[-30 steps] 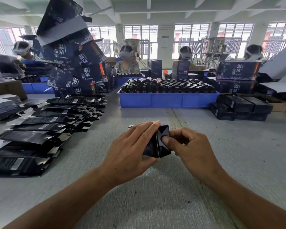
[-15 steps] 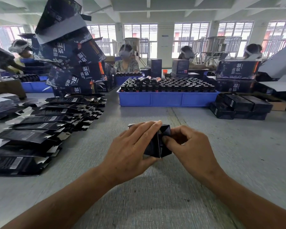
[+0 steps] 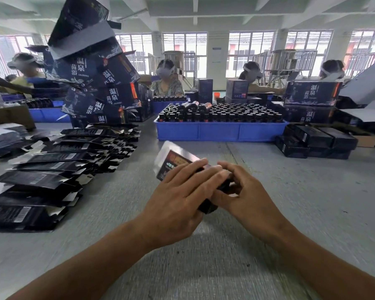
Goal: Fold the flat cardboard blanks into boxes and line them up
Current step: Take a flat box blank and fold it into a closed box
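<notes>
box [image 3: 178, 161] now tipped over, its far end swung up-left, where a second ago it stood end-on | left hand [image 3: 178, 200] and right hand [image 3: 245, 198] both grasp it over the counter [image 3: 312, 202]; end flap looks closed | blanks [image 3: 52, 161] stacked left; judged ready to line up

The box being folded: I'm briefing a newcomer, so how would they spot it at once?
Start at the blue crate of bottles across the grey table. Nearer the camera, both hands meet around the box being folded. Unlike the flat blanks stacked leftward, it is held.
</notes>
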{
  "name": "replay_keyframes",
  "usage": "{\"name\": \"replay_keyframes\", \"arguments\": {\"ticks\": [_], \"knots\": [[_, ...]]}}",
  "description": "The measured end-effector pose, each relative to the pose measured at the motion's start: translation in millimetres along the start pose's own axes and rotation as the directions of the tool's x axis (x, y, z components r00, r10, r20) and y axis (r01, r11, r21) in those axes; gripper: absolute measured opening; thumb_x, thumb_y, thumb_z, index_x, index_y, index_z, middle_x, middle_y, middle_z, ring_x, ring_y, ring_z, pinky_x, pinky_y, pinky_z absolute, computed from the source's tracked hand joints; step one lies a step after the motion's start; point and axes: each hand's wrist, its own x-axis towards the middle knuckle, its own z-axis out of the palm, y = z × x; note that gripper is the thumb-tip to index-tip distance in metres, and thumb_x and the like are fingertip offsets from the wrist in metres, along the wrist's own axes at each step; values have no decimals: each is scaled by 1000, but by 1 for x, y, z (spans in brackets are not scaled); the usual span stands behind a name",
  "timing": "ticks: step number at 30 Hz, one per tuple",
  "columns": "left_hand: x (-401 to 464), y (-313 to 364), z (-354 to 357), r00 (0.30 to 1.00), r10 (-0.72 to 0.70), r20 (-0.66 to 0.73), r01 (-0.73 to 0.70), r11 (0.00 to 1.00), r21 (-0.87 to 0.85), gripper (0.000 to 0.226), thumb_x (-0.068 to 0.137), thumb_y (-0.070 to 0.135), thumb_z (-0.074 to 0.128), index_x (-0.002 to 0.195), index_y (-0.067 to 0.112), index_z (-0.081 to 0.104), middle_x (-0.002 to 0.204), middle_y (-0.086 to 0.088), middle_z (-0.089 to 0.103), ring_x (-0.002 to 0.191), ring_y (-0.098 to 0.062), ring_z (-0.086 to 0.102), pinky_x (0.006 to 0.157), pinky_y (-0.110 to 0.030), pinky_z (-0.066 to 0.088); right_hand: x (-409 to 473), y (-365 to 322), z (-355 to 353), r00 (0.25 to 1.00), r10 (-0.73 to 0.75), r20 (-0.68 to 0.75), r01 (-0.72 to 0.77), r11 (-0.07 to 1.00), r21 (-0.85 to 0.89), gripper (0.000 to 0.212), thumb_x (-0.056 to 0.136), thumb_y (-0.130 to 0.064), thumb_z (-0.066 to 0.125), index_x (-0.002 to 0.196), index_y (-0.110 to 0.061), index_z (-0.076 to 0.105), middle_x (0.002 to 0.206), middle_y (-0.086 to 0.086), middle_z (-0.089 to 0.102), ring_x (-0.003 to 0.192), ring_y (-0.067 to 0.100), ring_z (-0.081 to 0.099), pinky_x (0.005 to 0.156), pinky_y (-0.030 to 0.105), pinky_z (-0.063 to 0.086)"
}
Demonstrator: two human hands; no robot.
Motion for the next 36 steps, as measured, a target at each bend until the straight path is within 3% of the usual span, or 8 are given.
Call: {"name": "replay_keyframes", "arguments": {"ticks": [4, 8, 12, 17, 22, 26, 32, 36], "knots": [[1, -1, 2, 995, -47, -93, 50, 998, 29, 78, 84, 14, 58, 155, 20, 26, 161, -7, 33, 152, -26, 24, 121, -50, 27, 7, 6, -5, 990, 142, -24, -135, 974, 180, 51, 87, -22, 74, 131, -35, 51, 111, -8, 68, 92, 1, 70, 72, 21, 59], [1, -9, -7, 862, -447, -237, 422, 894, -152, 69, 91, 26, 66, 151, 18, 33, 155, -8, 39, 143, -24, 37, 111, -49, 39, 10, 12, -13, 969, 248, 3, -240, 931, 276, 51, 80, -16, 77, 126, -25, 56, 106, -3, 73, 93, 12, 73, 80, 31, 62], [4, -14, -17, 673, -736, 68, 602, 492, -629, 79, 82, 60, 61, 151, 41, 27, 140, 13, 52, 124, 1, 53, 105, -31, 45, 10, 13, -9, 966, 260, 5, -255, 946, 201, 52, 73, -27, 85, 116, -34, 56, 109, -14, 70, 99, 7, 69, 83, 26, 57], [6, -17, -17, 684, -669, 292, 495, 131, -859, 66, 88, 35, 69, 148, 30, 41, 123, 5, 71, 115, -7, 66, 91, -19, 54, 7, 13, -1, 969, 228, 98, -236, 969, 80, 46, 73, -31, 88, 106, -41, 57, 101, -37, 67, 93, -14, 64, 77, 13, 50], [4, -18, -16, 685, -654, 320, 512, 120, -851, 52, 88, 11, 75, 134, 28, 58, 118, 6, 73, 110, -14, 69, 89, -28, 57, 7, 6, -7, 985, 164, 46, -169, 975, 147, 47, 74, -42, 82, 115, -43, 58, 104, -39, 66, 99, -16, 63, 68, 5, 50], [2, -15, -13, 691, -611, 386, 563, 120, -818, 43, 83, 15, 82, 121, 27, 65, 112, 5, 74, 105, -14, 71, 85, -28, 58, 8, 7, -14, 991, 132, -23, -123, 966, 228, 60, 72, -41, 82, 127, -34, 60, 120, -21, 69, 111, -2, 65, 91, 27, 55], [1, -18, -14, 699, -600, 388, 567, 136, -812, 53, 76, 27, 87, 122, 32, 61, 114, 10, 72, 107, -11, 69, 89, -32, 58, 9, 9, -13, 992, 124, 13, -123, 959, 254, 57, 67, -40, 82, 121, -36, 63, 121, -19, 70, 111, 2, 67, 94, 32, 55], [4, -17, -19, 736, -620, 272, 423, 108, -899, 59, 75, 32, 83, 127, 36, 56, 119, 10, 71, 109, -13, 69, 84, -23, 57, 9, 10, -13, 994, 109, 14, -109, 957, 269, 59, 66, -40, 82, 122, -36, 62, 120, -20, 70, 111, 4, 67, 95, 32, 56]]}}
